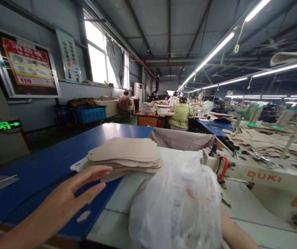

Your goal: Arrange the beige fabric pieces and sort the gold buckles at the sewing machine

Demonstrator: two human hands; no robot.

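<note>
My left hand [78, 190] reaches forward over the blue table [47, 162] with its fingers stretched out and apart, fingertips close to a stack of beige fabric pieces [125, 155]. It holds nothing. My right hand [195, 199] is wrapped inside a crumpled clear plastic bag [174, 207] and shows only faintly through the film, so its fingers are not readable. The bag sits on the white sewing table [127, 200] in front of me.
A white DUKI sewing machine [262, 176] stands at the right, with more beige pieces [262, 141] piled behind it. Grey cloth [182, 138] hangs over the table's far end. Other people sit at stations ahead. A blue crate [90, 114] stands by the left wall.
</note>
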